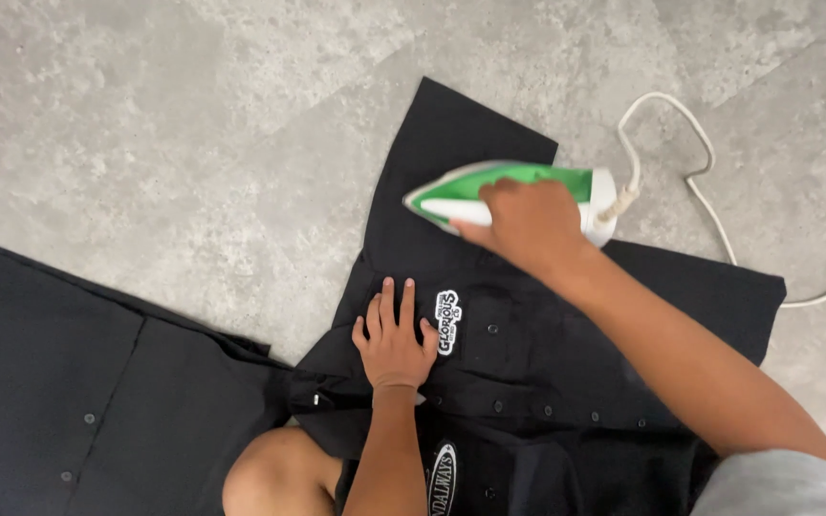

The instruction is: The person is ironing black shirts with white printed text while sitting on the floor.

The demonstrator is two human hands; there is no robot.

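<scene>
A black button-up shirt [662, 315] lies spread on the grey floor. My right hand [526, 222] grips the handle of a green and white iron [470, 196], which rests flat on the shirt's sleeve area, its tip pointing left. My left hand [394, 336] presses flat on the shirt, fingers together and extended, just left of a white embroidered chest patch [446, 323]. A second oval patch [442, 478] shows lower down, by my left forearm.
A white power cord [690, 162] runs from the iron's back over the grey stone floor [164, 143] to the right edge. Another black garment [69, 382] lies at the lower left. My bare knee [274, 473] shows at the bottom.
</scene>
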